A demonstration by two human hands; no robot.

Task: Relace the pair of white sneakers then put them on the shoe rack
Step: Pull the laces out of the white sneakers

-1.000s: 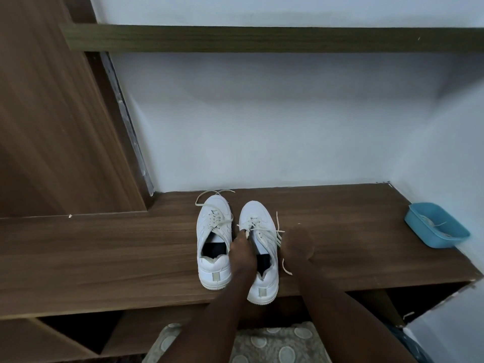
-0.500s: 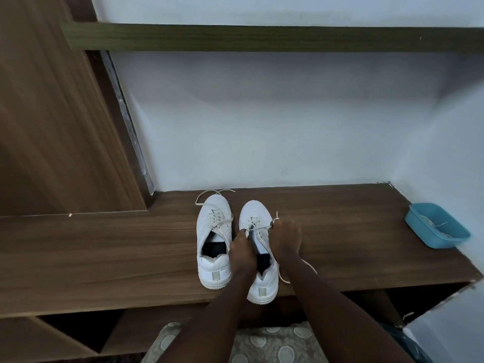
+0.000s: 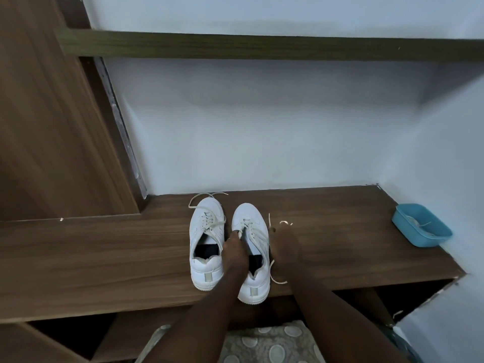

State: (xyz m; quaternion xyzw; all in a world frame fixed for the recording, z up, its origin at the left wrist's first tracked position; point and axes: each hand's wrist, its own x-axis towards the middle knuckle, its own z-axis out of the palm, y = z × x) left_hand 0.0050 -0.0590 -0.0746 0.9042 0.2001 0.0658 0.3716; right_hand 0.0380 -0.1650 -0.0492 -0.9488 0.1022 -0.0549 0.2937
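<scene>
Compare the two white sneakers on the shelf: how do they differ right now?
The left sneaker sits farther back on the shelf, untouched; the right sneaker overhangs the front edge at its heel, with the left hand pinching its lacing. Both are white, toes toward the wall.

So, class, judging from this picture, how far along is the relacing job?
The left sneaker looks threaded, ends loose. The right sneaker is in hand: left hand pinches its lace, right hand, blurred, beside it. Remaining: finish it, then rack both.
</scene>
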